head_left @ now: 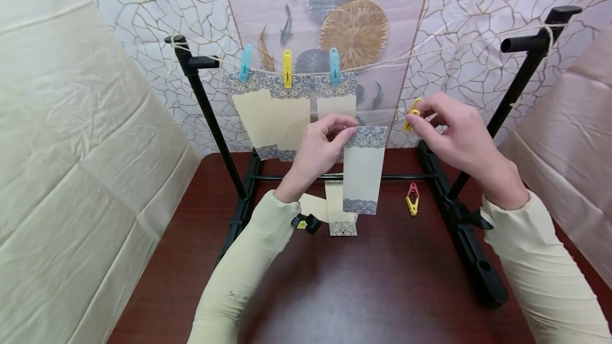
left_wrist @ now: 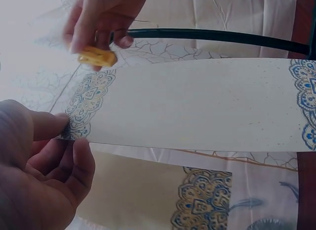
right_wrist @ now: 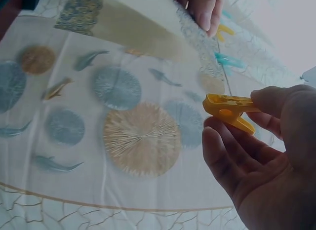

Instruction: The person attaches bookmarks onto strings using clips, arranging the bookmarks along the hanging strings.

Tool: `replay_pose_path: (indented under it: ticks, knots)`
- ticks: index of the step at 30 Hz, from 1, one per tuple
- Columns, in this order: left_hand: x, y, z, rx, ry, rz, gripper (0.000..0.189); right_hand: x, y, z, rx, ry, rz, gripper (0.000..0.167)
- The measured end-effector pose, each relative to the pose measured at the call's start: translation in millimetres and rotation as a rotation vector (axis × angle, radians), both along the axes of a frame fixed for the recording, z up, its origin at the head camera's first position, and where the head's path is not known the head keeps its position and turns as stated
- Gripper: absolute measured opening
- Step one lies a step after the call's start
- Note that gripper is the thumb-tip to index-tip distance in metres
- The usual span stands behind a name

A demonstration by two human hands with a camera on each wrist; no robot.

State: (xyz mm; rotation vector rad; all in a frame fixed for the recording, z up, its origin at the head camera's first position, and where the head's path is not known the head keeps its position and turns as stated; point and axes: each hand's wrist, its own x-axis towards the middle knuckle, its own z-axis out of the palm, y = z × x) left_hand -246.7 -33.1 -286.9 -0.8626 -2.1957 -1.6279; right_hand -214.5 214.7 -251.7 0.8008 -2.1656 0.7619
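My left hand (head_left: 321, 147) pinches the upper left corner of a cream paper card (head_left: 364, 174) with blue patterned bands at both ends. The card hangs in front of the line, apart from it. To its right, my right hand (head_left: 459, 134) holds a yellow clothespin (head_left: 411, 115) between thumb and fingers; the right wrist view shows this clothespin (right_wrist: 229, 109) closely. Behind the left hand, several similar cards (head_left: 291, 115) hang from a string (head_left: 382, 63), held by a yellow clothespin (head_left: 287, 69) and two blue clothespins (head_left: 246, 62).
Black posts (head_left: 205, 105) at left and right carry the string, joined low by a crossbar (head_left: 406, 177). More cards (head_left: 342, 227) lie on the dark table (head_left: 363, 285) below the held card. A red clothespin and a yellow clothespin (head_left: 412, 205) lie near the right base.
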Motion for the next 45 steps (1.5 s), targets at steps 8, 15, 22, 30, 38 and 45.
replay_pose_path:
  ticks: [8, 15, 22, 30, 38, 45]
  knots:
    - [-2.7, 7.3, 9.7, -0.004, -0.026, 0.009, 0.015, -3.7, -8.4, 18.5, -0.002, 0.05, 0.039, 0.008]
    - [-8.4, 10.9, 16.8, -0.097, 0.012, 0.044, 0.016, -7.7, -18.5, 33.4, -0.02, 0.071, 0.078, 0.006]
    - [-11.4, 14.6, 28.5, -0.113, 0.078, 0.056, 0.016, -15.4, -25.1, 47.8, -0.036, 0.091, 0.089, 0.019]
    - [-11.6, 18.2, 37.9, -0.111, 0.096, 0.086, 0.015, -21.8, -30.8, 55.8, -0.075, 0.109, 0.063, 0.036]
    - [-10.7, 25.0, 43.8, -0.113, 0.103, 0.138, 0.014, -30.0, -32.6, 60.8, -0.127, 0.139, 0.077, 0.03]
    - [-11.9, 31.8, 47.8, -0.115, 0.086, 0.165, 0.015, -34.5, -37.5, 65.2, -0.179, 0.138, 0.06, 0.027]
